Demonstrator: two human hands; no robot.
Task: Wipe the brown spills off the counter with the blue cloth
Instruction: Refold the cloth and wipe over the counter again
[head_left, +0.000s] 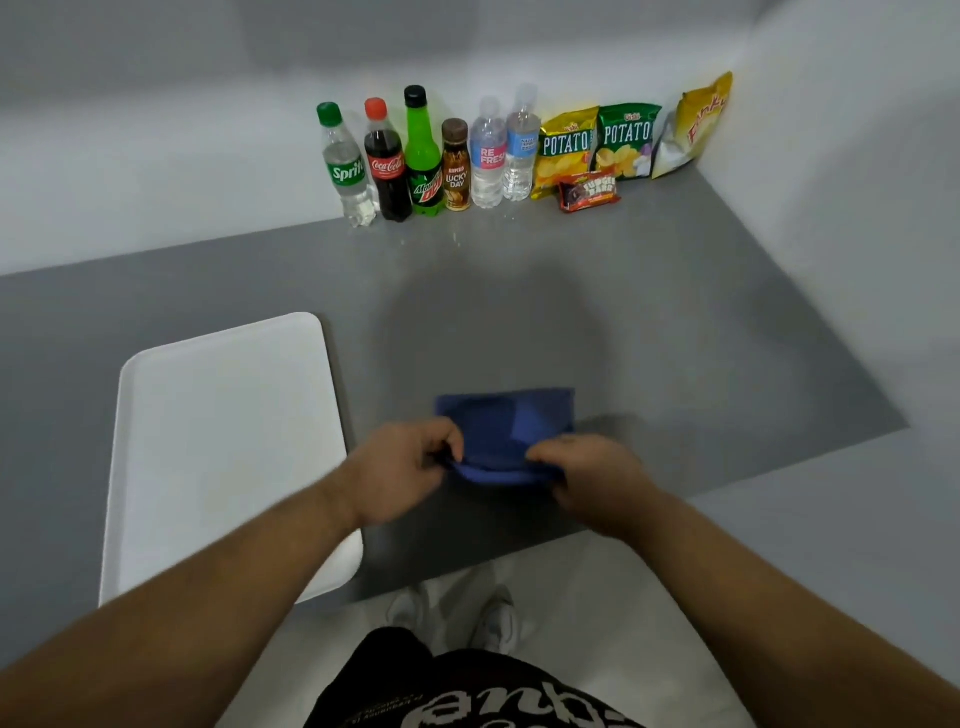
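- Left hand (402, 467) and right hand (589, 475): fingers of each pinched on the near edge of the blue cloth (511, 431), lifting that edge off the surface (675, 322).
- Cloth: folded, long axis running hand to hand, the rest lying flat just beyond the fingers; both hands equally near.
- No brown spills discernible; faint pale specks (457, 239) lie well beyond.
- White tray (223, 441): just left of the left hand.
- Bottles (423, 156) and snack bags (597, 145): far beyond, against the wall; nothing obstructs.

cloth (511, 426): blue | bench (675, 312): plain grey | tray (223, 441): white | Sprite bottle (347, 166): clear, green cap; cola bottle (387, 166): dark, red cap | chip bags (566, 150): yellow, green
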